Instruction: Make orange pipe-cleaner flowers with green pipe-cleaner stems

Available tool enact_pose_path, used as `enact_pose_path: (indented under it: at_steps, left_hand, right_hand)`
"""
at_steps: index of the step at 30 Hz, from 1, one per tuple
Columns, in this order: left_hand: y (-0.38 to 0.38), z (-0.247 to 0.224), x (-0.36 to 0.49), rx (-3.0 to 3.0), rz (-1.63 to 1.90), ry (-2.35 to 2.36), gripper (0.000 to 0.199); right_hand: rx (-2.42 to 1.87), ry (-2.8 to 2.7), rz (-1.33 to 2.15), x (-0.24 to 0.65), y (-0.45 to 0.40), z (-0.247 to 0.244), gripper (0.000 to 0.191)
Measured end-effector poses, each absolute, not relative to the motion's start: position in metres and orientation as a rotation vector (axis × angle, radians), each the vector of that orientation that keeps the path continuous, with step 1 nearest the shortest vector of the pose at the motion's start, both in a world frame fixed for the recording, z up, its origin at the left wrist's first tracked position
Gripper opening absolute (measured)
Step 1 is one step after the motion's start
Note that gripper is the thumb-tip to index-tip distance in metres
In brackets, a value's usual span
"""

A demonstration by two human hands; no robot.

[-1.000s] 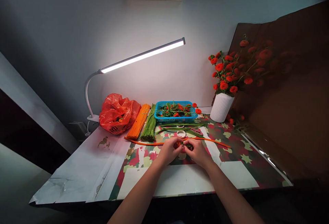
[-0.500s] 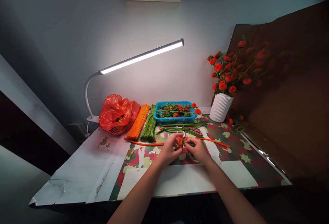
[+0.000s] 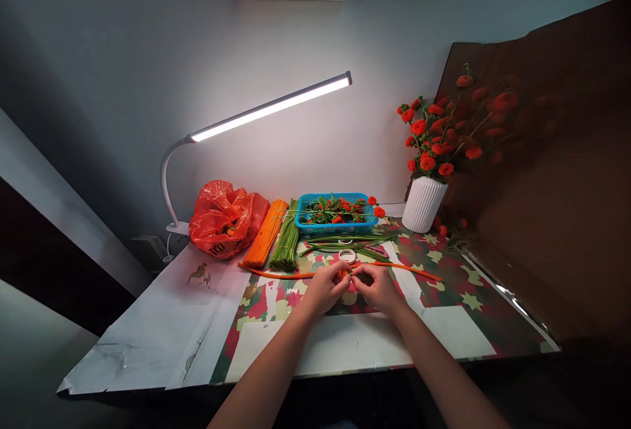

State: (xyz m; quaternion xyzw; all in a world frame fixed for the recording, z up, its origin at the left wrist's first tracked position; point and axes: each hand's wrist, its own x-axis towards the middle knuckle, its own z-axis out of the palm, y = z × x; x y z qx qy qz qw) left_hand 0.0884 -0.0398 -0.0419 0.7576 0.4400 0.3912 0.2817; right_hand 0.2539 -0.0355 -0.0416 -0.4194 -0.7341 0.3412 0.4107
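Between my hands, low over the patterned table cover, is a small orange flower (image 3: 342, 274) of fuzzy stem wire, mostly covered by fingers. My left hand (image 3: 323, 290) is closed round its head. From the other side, my right hand (image 3: 378, 288) pinches at the flower's edge, thumb and fingertips together; the exact spot they grip is hidden. Just beyond the fingertips lies a white roll of tape (image 3: 347, 256). A long orange fuzzy stem (image 3: 409, 271) stretches across the table behind both hands.
Behind are a red plastic bag (image 3: 227, 219), orange stems (image 3: 265, 235), green stems (image 3: 284, 238) and a blue basket (image 3: 340, 226) of flowers. Loose green strips (image 3: 325, 243) lie before the basket. A white vase (image 3: 424, 205) stands right; a lamp (image 3: 271, 110) hangs above.
My fingertips have drawn closer together around the flower, and less of its orange head and green base shows. The tape roll is now more fully visible.
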Motion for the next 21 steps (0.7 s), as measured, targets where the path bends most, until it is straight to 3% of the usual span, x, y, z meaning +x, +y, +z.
enact_pose_path:
  at_steps: [5, 15, 21]
  left_hand:
    - [-0.038, -0.044, 0.087, 1.976, 1.023, 1.217, 0.02]
    - [-0.031, -0.046, 0.088, 1.311, 0.916, 1.139, 0.026]
    - [-0.029, -0.047, 0.083, 1.144, 0.774, 1.076, 0.035]
  right_hand:
    - [-0.998, -2.031, 0.649, 0.255, -0.035, -0.045, 0.016]
    - [-0.848, -2.096, 0.387, 0.256, -0.032, -0.052, 0.016]
    - [-0.87, -2.019, 0.478, 0.251, -0.033, -0.053, 0.017]
